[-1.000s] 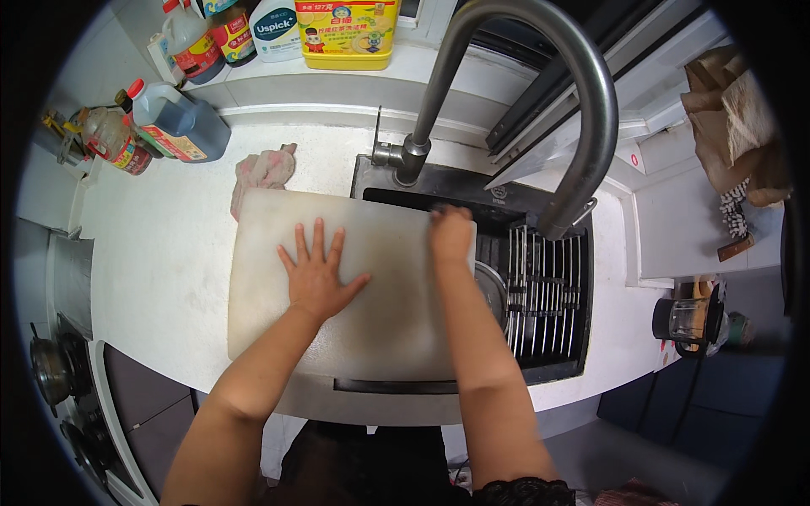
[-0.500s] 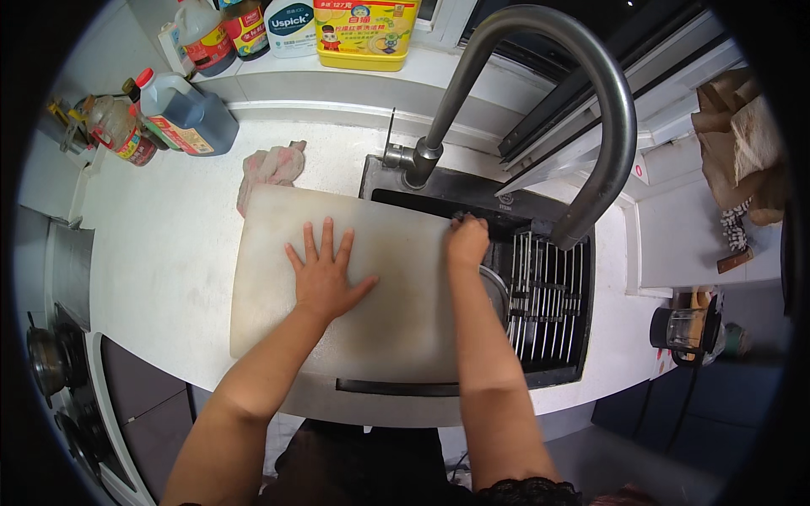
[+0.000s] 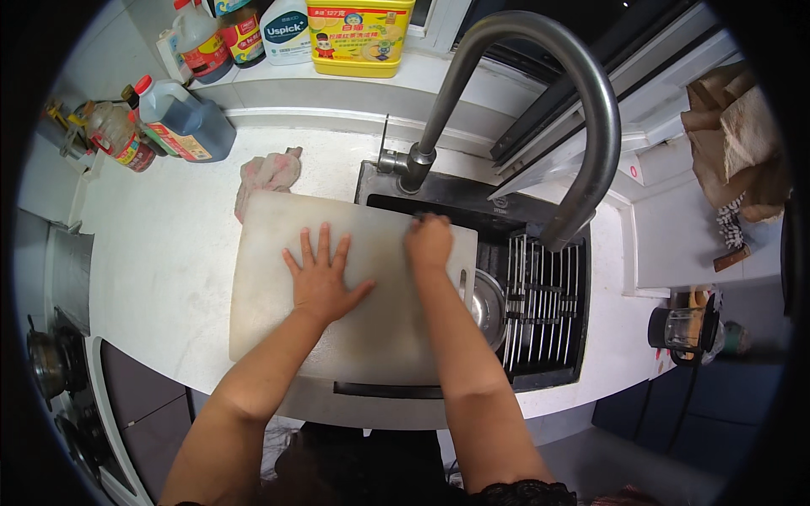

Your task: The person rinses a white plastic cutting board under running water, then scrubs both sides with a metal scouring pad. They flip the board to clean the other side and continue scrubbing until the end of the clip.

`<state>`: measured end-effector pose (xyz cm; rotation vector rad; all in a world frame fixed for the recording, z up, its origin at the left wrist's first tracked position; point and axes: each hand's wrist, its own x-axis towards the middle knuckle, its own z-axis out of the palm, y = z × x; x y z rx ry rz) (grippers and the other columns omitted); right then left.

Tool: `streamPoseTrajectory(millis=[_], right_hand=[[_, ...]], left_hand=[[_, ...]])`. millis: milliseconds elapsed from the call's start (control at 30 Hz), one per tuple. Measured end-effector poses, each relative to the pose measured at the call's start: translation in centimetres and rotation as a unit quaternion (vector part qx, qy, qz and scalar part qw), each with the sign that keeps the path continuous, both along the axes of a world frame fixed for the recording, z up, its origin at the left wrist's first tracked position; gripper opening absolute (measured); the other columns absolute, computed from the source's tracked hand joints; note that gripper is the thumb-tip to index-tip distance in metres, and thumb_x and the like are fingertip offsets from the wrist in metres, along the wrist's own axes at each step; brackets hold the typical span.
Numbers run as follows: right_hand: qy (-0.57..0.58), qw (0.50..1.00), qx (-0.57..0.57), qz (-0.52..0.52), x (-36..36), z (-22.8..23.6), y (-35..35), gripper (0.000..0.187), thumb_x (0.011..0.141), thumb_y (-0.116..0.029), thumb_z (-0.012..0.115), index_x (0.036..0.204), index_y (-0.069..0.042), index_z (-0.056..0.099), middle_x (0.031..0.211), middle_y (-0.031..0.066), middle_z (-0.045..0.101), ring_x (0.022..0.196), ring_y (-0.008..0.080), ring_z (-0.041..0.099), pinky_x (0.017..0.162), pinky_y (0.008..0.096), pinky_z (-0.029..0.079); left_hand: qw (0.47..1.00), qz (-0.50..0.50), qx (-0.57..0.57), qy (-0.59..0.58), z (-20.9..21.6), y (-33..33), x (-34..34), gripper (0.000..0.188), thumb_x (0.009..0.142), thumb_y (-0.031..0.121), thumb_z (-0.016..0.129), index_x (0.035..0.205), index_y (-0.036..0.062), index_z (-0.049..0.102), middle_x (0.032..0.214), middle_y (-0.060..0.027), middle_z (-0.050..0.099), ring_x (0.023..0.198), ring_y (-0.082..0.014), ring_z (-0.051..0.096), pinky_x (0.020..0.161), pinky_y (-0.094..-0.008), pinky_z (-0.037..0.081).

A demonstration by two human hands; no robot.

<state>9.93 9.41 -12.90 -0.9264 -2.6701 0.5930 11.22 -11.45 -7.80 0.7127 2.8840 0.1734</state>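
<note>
A large off-white cutting board [image 3: 380, 253] lies flat across the counter and over the left part of the black sink [image 3: 434, 180]. My left hand [image 3: 325, 282] rests on its left half, palm down with the fingers spread. At the board's far edge, right of the middle, my right hand [image 3: 430, 244] is closed and slightly blurred by motion. A bit of something small and dark shows at its fingertips, mostly hidden by the hand. Beside the slot at the board's right end, a round metal bowl [image 3: 487, 308] shows in the sink.
A tall grey faucet [image 3: 603, 110] arches over the sink. A metal drying rack [image 3: 547, 312] spans the sink's right side. A crumpled cloth [image 3: 272, 173] lies behind the board. Sauce bottles [image 3: 190, 126] stand at the back left, and a yellow tub [image 3: 359, 38] stands on the ledge.
My right hand has moved left along the board's far edge, baring the board's right end with its slot and more of the bowl. My left hand stays spread in place.
</note>
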Motion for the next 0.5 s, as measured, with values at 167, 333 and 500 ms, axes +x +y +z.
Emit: streamPoseTrajectory(millis=[167,333,500], right_hand=[[-0.034,0.999,-0.022,-0.019,1.6,0.4,4.7,0.021,0.085,-0.020,0.066,0.089,0.001,0.070,0.094,0.0239,0.065,0.086,0.0406,0.067,0.079,0.0474,0.055],[-0.026,0.998,0.015,-0.047,0.2,-0.1,2.2,0.022,0.088,-0.019,0.062,0.085,0.000,0.070,0.092,0.0220,0.066,0.083,0.0386,0.068,0.074,0.0471,0.056],[0.007,0.999,-0.013,0.045,-0.1,0.9,-0.6,0.021,0.088,-0.020,0.062,0.086,0.000,0.070,0.093,0.0222,0.066,0.085,0.0386,0.068,0.077,0.0471,0.056]], left_hand=[[1.000,-0.001,0.004,0.009,-0.4,-0.9,-0.1,0.094,0.080,0.070,0.058,0.154,0.0174,0.031,0.163,-0.0173,0.012,0.148,-0.0464,0.003,0.107,-0.0762,0.005],[1.000,0.000,-0.007,-0.005,0.1,-0.1,-0.1,0.095,0.080,0.070,0.058,0.154,0.0175,0.030,0.163,-0.0171,0.011,0.148,-0.0464,0.003,0.107,-0.0758,0.005],[1.000,0.006,-0.018,-0.021,0.2,-0.5,-0.3,0.094,0.082,0.071,0.056,0.155,0.0186,0.029,0.164,-0.0156,0.009,0.149,-0.0455,0.001,0.108,-0.0754,0.003]])
